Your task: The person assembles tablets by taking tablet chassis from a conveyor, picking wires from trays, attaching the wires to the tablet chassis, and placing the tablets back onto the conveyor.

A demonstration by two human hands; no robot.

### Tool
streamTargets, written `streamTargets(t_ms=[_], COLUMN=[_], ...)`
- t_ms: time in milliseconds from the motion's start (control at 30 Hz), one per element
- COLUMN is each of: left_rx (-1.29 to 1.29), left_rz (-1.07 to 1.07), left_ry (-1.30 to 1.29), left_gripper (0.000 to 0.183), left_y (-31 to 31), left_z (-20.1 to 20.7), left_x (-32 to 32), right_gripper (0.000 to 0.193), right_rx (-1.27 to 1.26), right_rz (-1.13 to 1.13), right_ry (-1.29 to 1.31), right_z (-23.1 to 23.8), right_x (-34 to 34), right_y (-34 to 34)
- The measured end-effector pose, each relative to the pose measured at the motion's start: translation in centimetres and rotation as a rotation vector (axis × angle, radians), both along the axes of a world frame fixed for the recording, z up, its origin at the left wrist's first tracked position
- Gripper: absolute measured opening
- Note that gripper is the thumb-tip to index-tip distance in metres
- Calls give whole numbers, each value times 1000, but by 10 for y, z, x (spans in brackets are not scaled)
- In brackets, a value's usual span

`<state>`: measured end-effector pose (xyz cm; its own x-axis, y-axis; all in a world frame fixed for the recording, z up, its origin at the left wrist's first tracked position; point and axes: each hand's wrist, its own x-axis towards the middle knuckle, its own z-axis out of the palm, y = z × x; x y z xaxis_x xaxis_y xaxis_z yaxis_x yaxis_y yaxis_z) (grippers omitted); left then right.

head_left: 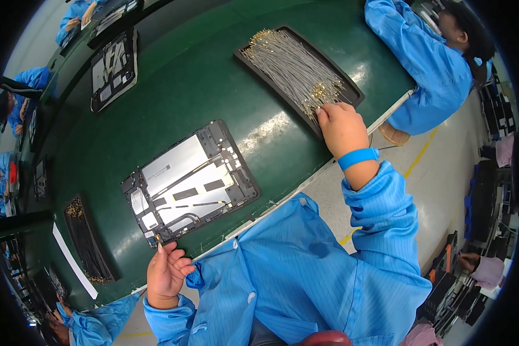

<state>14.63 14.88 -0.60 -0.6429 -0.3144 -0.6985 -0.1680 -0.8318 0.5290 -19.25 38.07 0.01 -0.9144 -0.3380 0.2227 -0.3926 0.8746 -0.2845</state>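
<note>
An opened tablet (181, 167) lies on the green table in front of me, its silver battery plates, black flex strips and circuit boards bare. My left hand (166, 271) is at the tablet's near left corner, palm turned up. Its thumb tip comes up to that corner, and the other fingers are apart and loosely curled around nothing visible. To the right, my right hand (343, 130) reaches over the near end of a black tray (352, 92) full of thin grey cables (294, 66) with gold-coloured ends. Its fingers are drawn together at the cable ends; what they pinch is hidden.
Another opened tablet (114, 69) lies farther back on the left. A tray of black cables (89, 242) sits at the left beside a white strip (74, 262). A person in blue (427, 63) is at the table's right; other people work along the left.
</note>
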Motion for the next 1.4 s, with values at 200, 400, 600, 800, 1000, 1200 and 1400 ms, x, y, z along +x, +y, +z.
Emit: streamTargets(t_ms=[200,400,600,800,1000,1200,1400], left_rx=[-28,-61,-282,-695,-1133,-1519,-1506], left_rz=[2,-5,-71,-537,-785,-589,-453], left_ry=[-42,-76,-245,-416,-90,181,294], left_gripper=[34,36,31,35,36,42,25], left_y=[1,6,20,35,47,59,65], left_z=[4,5,13,35,30,39,22], left_x=[-5,-11,-21,-45,-46,-65,-64], right_gripper=[19,20,24,24,19,15,19], right_rx=[-95,-27,-200,-339,-864,-747,-474], right_rz=[-28,-57,-98,-118,-214,489,575], right_ry=[-48,-15,-144,-158,-339,-1170,-1855], right_z=[-4,-9,9,23,57,52,25], right_x=[-1,-5,0,6,27,94,121], right_y=[2,-3,9,32,11,-26,-60])
